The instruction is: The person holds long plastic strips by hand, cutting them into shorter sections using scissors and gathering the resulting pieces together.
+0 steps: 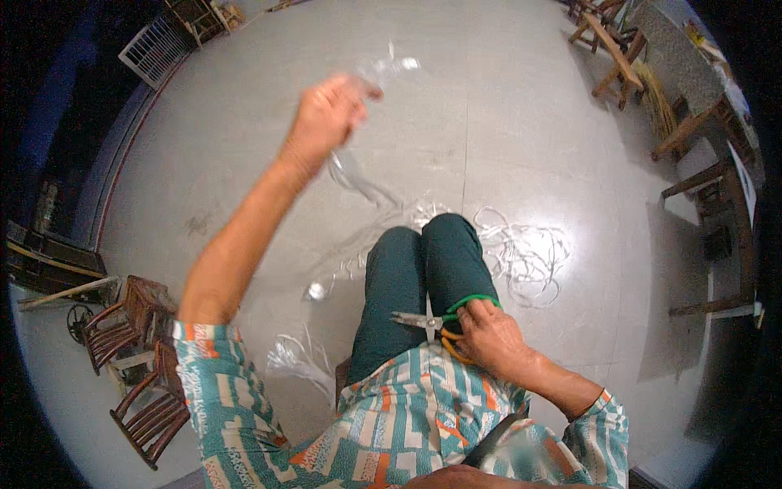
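My left hand (330, 116) is raised out over the floor, fingers curled and blurred by motion. It appears to hold a clear plastic strip (354, 183), which trails below the wrist; a shiny clear piece (394, 66) shows just beyond the fingertips. On my lap, my right hand (493, 339) grips scissors (421, 320) with one green and one orange handle. Their metal blades point left across my dark green trousers (391, 287). A narrow pale strip (429, 336) runs between my thighs, passing by the scissors' pivot.
Tangled clear strips (531, 250) lie on the floor right of my knees. A bundle of strips (299, 360) is at my left, with a shiny round piece (314, 291) ahead of it. Wooden chairs (146, 415) stand at left, wooden benches (611, 52) and a table (702, 183) at right.
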The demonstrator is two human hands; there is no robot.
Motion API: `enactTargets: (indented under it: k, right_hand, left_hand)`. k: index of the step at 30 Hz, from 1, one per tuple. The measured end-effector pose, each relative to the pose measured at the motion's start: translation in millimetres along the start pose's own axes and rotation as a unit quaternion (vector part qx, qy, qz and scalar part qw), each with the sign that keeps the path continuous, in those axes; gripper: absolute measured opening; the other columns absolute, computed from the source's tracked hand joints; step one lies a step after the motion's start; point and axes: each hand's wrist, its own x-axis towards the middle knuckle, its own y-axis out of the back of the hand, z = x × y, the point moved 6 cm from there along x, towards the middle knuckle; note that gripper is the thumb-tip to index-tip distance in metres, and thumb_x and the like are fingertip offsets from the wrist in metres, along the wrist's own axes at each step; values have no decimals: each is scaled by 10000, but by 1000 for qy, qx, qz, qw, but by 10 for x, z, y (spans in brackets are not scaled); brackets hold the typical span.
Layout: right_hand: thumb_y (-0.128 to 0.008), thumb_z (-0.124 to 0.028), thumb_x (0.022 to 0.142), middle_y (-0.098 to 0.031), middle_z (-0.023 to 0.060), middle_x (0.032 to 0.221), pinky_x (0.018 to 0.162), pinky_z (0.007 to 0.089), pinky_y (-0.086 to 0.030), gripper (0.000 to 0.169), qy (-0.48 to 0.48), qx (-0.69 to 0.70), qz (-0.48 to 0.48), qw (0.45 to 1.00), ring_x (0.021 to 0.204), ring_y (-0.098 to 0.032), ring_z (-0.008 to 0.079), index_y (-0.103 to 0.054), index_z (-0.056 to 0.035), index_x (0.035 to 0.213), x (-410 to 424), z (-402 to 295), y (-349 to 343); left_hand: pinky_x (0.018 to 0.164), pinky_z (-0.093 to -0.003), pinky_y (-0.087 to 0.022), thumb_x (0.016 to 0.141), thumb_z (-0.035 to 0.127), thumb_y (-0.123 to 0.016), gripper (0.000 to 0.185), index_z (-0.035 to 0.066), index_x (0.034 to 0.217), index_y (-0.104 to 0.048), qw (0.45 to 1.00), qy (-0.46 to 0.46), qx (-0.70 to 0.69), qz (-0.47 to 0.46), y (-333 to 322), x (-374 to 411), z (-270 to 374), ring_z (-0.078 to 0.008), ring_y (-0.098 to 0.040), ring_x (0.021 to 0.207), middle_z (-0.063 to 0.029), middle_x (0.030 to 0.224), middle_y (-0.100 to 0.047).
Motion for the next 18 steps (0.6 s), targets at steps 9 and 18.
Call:
enactTargets:
  k: [9,18]
  right_hand:
    - [-729,-186,703,-548,151,931,704,393,-502,407,54,52,99,992,843,-576,319,-585,-6,1039,-118,142,34]
    - [-722,-223,768,-521,154,941,719,407,-486,387,-29,188,89,978,848,-553,334,-559,-31,1062,-283,340,523]
  left_hand:
    - [428,-191,-213,969,374,-517,342,53,936,-634,985,44,-136,-92,-360,-466,165,-17,-283,472,78,562,-379]
    - [413,-194,-209,972,367,-514,351,39,973,-639,988,35,-108,-107,-375,-452,78,-16,-277,459,76,561,-379]
